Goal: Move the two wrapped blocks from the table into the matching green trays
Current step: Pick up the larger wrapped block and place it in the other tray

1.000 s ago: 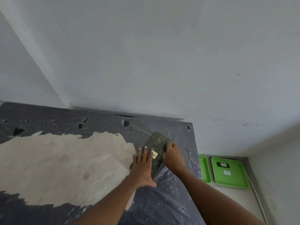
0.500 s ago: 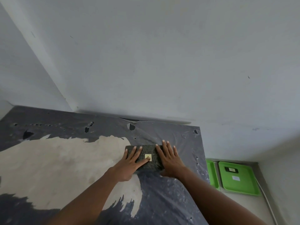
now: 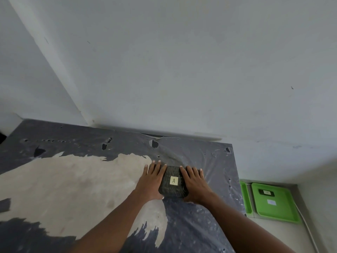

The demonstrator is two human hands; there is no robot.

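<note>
A dark wrapped block [image 3: 171, 190] with a pale sticker marked "A" on top lies flat on the table [image 3: 73, 181], near its right end. My left hand [image 3: 152, 179] presses against the block's left side, fingers stretched forward. My right hand [image 3: 196, 183] presses against the right side and partly covers it. The block is clamped between both palms. Two green trays sit on the floor to the right of the table: a wide tray [image 3: 280, 212] carrying a dark tag and a white tag, and a second tray [image 3: 245, 198] mostly hidden by the table's edge. I see no second block.
Torn dark plastic sheeting [image 3: 200, 156] covers the table, with a large bare beige patch on the left. White walls meet in a corner behind the table. A thin white cable [image 3: 308, 229] runs along the floor right of the trays.
The block went from tilted up on an edge to lying flat with the "A" sticker up. Both hands moved from its top to its two sides.
</note>
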